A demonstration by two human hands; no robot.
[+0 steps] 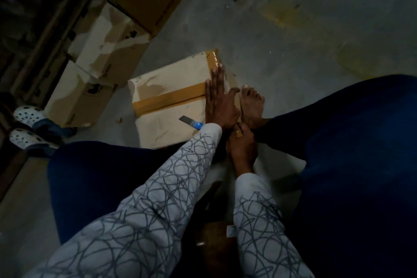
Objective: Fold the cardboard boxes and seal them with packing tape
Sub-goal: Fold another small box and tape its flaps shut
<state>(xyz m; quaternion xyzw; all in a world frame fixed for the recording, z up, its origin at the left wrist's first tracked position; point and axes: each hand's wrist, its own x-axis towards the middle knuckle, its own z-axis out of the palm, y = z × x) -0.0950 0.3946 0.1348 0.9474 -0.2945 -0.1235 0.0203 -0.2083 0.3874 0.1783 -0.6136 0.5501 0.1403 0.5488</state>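
**Head view: left palm flat on the taped box**

Your left hand [220, 99] lay flat with straight fingers, pressing the packing tape [213, 60] down along the edge of the cardboard box [171, 79]. Just behind its wrist, your right hand [241, 146] was curled tight round the tape's near end. A blue-handled cutter [191, 122] lay on the box just left of that wrist. Your bare foot [252, 106] sat right of the thumb.
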